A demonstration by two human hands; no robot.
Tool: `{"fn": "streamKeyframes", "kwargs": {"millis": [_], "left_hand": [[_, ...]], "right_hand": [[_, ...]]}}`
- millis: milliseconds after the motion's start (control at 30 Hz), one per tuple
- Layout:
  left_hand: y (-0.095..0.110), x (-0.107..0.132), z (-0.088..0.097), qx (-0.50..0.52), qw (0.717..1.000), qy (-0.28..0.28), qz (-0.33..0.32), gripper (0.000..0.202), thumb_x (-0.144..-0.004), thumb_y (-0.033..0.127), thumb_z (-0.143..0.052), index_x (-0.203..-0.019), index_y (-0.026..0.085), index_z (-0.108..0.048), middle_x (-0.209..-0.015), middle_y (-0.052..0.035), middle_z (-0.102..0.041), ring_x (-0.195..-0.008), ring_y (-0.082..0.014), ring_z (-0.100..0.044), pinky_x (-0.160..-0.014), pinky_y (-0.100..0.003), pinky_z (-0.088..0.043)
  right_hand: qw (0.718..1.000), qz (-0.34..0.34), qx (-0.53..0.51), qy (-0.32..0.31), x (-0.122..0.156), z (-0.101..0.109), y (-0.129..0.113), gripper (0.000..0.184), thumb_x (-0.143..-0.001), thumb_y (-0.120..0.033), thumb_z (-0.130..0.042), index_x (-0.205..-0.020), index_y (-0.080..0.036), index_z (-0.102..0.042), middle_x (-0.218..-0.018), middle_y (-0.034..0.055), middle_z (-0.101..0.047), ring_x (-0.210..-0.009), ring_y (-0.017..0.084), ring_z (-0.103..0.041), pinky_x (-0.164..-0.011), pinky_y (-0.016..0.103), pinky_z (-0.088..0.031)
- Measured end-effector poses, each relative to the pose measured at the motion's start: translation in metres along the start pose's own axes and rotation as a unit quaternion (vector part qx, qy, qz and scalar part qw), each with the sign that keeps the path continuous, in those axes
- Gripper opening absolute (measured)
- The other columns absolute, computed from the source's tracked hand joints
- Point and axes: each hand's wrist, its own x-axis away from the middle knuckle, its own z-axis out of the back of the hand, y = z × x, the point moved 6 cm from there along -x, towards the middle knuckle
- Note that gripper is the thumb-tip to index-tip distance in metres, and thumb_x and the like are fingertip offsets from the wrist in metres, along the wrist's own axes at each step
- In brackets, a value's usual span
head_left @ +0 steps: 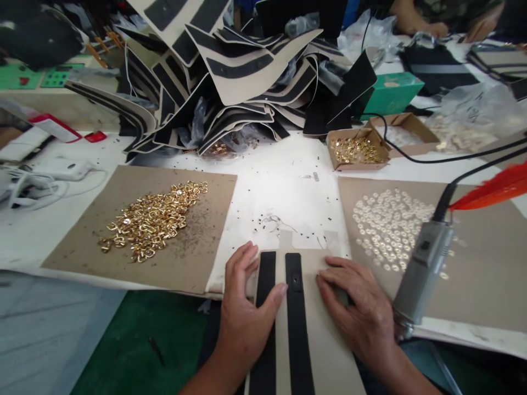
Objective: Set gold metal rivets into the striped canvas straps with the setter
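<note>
A beige fabric panel with two black strips lies at the table's front edge, right in front of me. My left hand rests flat on its left side, fingers spread, thumb across the left black strip. On the panel's right side lies my right hand, fingers stretched out and pressing it down. Neither hand holds anything.
A pile of gold metal buckles lies on brown card at left. Pale rings are spread on card at right, beside a grey hanging power tool with a cable. A box of gold fittings and a heap of similar panels lie behind.
</note>
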Motion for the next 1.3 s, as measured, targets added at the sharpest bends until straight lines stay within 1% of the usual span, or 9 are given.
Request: {"fn": "streamKeyframes", "kwargs": {"millis": [167,333,467,567,800,933,1067,1200,1300], "left_hand": [[-0.004,0.012,0.015,0.210,0.956,0.062,0.198,0.065,-0.082,0.039,-0.078,-0.140,0.029,-0.049,-0.144,-0.0100,-0.057,-0.137,-0.0283,-0.054,-0.118,-0.049,-0.045],[0.001,0.045,0.027,0.294,0.905,0.106,0.289,0.075,-0.070,0.037,-0.088,-0.137,0.026,-0.055,-0.147,-0.0119,-0.056,-0.135,-0.0316,-0.056,-0.110,-0.042,-0.051],[0.001,0.074,0.001,0.319,0.884,-0.043,0.340,0.075,-0.066,0.042,-0.091,-0.131,0.019,-0.063,-0.122,-0.0158,-0.073,-0.110,-0.0355,-0.070,-0.094,-0.046,-0.060],[-0.001,0.086,-0.014,0.272,0.895,-0.129,0.330,0.060,-0.071,0.050,-0.085,-0.120,0.017,-0.071,-0.106,-0.0125,-0.079,-0.097,-0.0336,-0.074,-0.088,-0.044,-0.061],[-0.021,0.101,-0.020,0.200,0.912,-0.155,0.324,0.045,-0.073,0.049,-0.083,-0.100,0.013,-0.078,-0.089,-0.0087,-0.079,-0.086,-0.0291,-0.073,-0.077,-0.034,-0.058],[-0.014,0.099,-0.023,0.250,0.892,-0.157,0.343,0.047,-0.072,0.048,-0.085,-0.103,0.013,-0.078,-0.088,-0.0093,-0.080,-0.083,-0.0282,-0.073,-0.076,-0.034,-0.058],[0.004,0.078,-0.023,0.300,0.875,-0.166,0.343,0.046,-0.077,0.047,-0.082,-0.107,0.012,-0.077,-0.096,-0.0120,-0.080,-0.083,-0.0282,-0.075,-0.087,-0.041,-0.060],[0.014,0.042,-0.017,0.267,0.902,-0.163,0.298,0.039,-0.083,0.041,-0.078,-0.111,0.015,-0.075,-0.101,-0.0106,-0.080,-0.099,-0.0300,-0.075,-0.088,-0.039,-0.059],[0.015,0.017,-0.014,0.198,0.934,-0.173,0.242,0.030,-0.083,0.037,-0.076,-0.104,0.016,-0.076,-0.101,-0.0086,-0.080,-0.097,-0.0284,-0.074,-0.085,-0.036,-0.059]], "right_hand": [[0.999,0.046,-0.021,0.017,0.001,0.002,0.000,0.032,-0.096,-0.009,-0.066,-0.123,-0.025,-0.065,-0.107,0.0060,-0.074,-0.103,0.024,-0.068,-0.090,0.045,-0.053],[0.994,0.093,-0.041,-0.027,0.004,-0.002,-0.002,0.034,-0.097,-0.005,-0.063,-0.127,-0.020,-0.064,-0.109,0.0072,-0.073,-0.103,0.022,-0.067,-0.090,0.043,-0.050],[0.991,0.111,-0.059,-0.044,0.012,-0.002,-0.007,0.023,-0.097,-0.005,-0.064,-0.114,-0.019,-0.067,-0.106,0.0075,-0.072,-0.104,0.023,-0.066,-0.090,0.044,-0.048],[0.988,0.122,-0.079,-0.050,0.023,0.001,-0.012,0.021,-0.097,-0.003,-0.062,-0.110,-0.018,-0.067,-0.103,0.0077,-0.071,-0.106,0.023,-0.065,-0.092,0.045,-0.045],[0.984,0.144,-0.071,-0.081,0.048,0.018,-0.023,0.022,-0.100,-0.005,-0.056,-0.112,-0.019,-0.068,-0.097,0.0064,-0.072,-0.110,0.024,-0.063,-0.108,0.049,-0.035],[0.985,0.130,-0.081,-0.076,0.051,0.022,-0.027,0.024,-0.098,-0.005,-0.057,-0.113,-0.020,-0.068,-0.098,0.0054,-0.071,-0.109,0.023,-0.063,-0.112,0.048,-0.035],[0.991,0.074,-0.103,-0.051,0.039,0.021,-0.029,0.026,-0.097,-0.003,-0.060,-0.112,-0.022,-0.067,-0.104,0.0048,-0.070,-0.107,0.021,-0.063,-0.110,0.045,-0.038],[0.986,0.005,-0.165,-0.018,0.017,0.015,-0.032,0.022,-0.099,-0.007,-0.062,-0.109,-0.024,-0.067,-0.101,0.0031,-0.069,-0.101,0.019,-0.064,-0.092,0.036,-0.049],[0.983,-0.010,-0.180,-0.037,0.006,0.005,-0.033,0.018,-0.100,-0.009,-0.062,-0.107,-0.025,-0.068,-0.096,0.0021,-0.068,-0.093,0.017,-0.064,-0.081,0.032,-0.052]]}}
